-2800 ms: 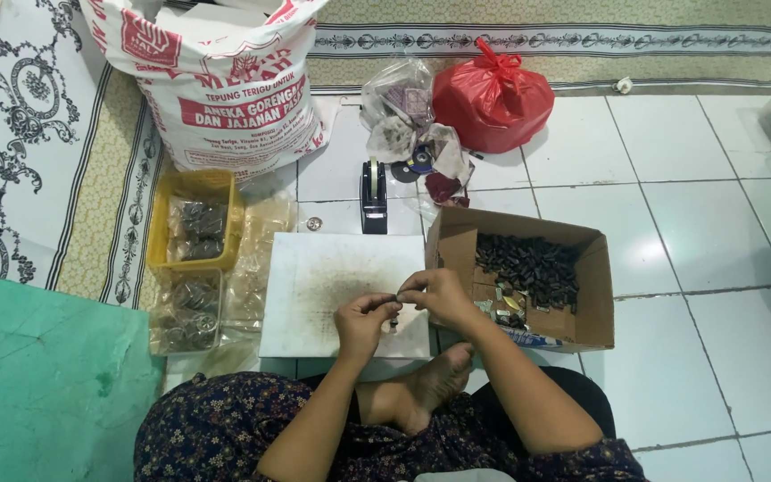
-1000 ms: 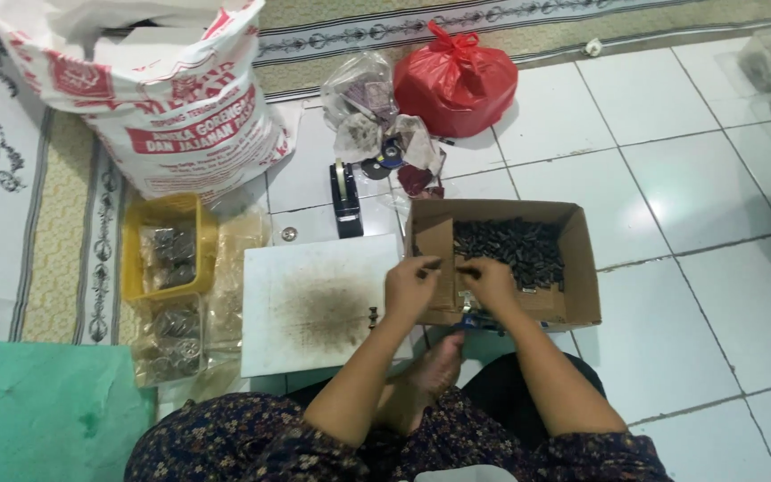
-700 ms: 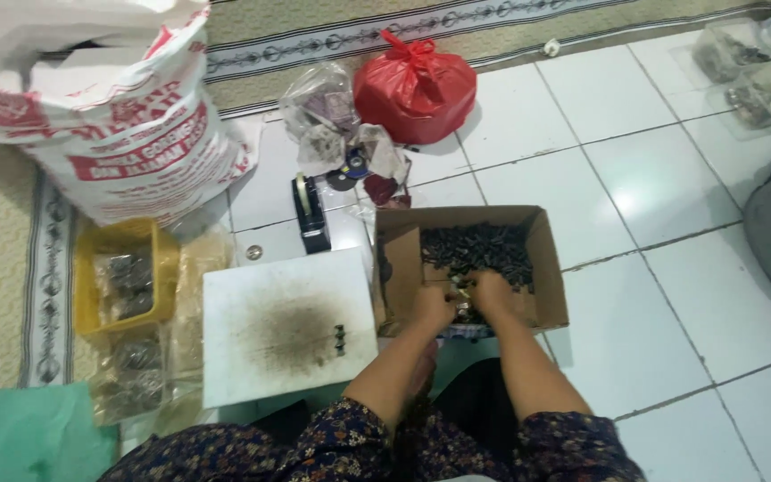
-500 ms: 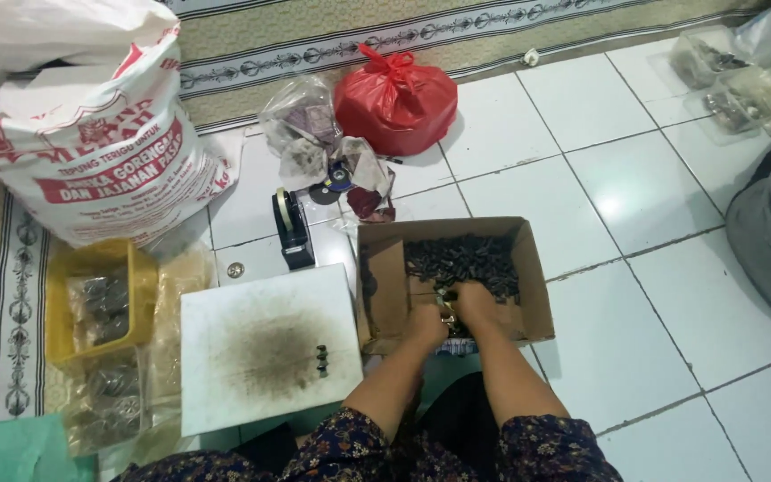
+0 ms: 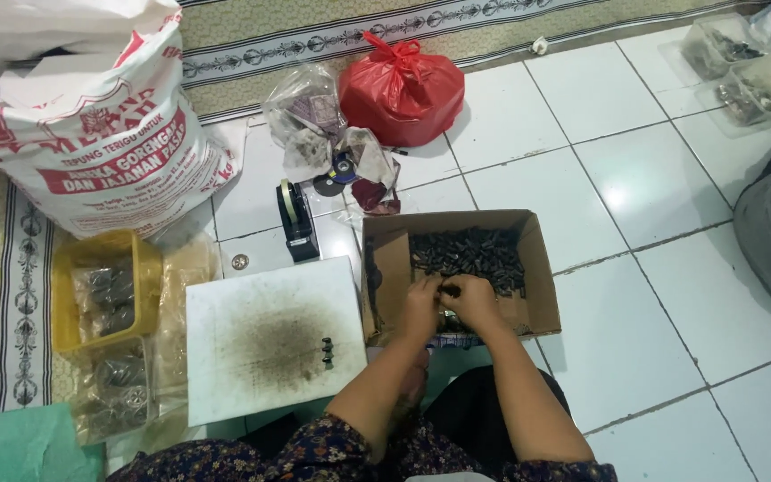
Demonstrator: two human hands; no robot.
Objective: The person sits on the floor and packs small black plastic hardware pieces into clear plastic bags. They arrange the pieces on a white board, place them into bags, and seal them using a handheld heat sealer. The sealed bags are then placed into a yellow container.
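Reaching two hands (image 5: 446, 302) into one cardboard box (image 5: 542, 268).

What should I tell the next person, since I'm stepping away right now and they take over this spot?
Left hand and right hand: both down in the cardboard box, among the small dark parts; what the fingers grip cannot be seen.
White board: left of the box, dark-smudged, with a few small dark pieces near its right edge.
Yellow tray of bagged parts and tape dispenser: further left, untouched.
Left: the box is far from empty.
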